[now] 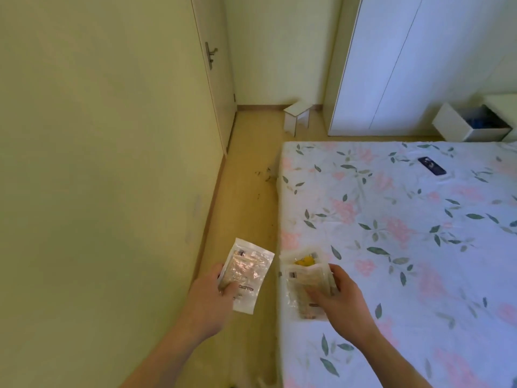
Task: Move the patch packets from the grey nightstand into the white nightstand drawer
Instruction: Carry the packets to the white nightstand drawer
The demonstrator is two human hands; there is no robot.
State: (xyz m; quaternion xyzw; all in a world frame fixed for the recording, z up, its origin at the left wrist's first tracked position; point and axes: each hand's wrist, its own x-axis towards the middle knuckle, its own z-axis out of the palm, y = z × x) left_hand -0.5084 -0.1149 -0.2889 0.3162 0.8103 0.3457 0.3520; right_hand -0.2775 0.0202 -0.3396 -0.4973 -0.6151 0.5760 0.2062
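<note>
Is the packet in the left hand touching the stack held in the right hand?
Apart. The head view shows bare floor between the single packet and the stack of packets.

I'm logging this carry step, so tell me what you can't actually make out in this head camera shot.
- Packet count in the right hand: the stack of patch packets overlaps itself, head view.
- Print on the left hand's single packet: too small and blurred.
- Contents of the open white drawer: its wall hides all but something blue.
- Grey nightstand: out of frame.
- Dark object on the bed: too small to identify.
</note>
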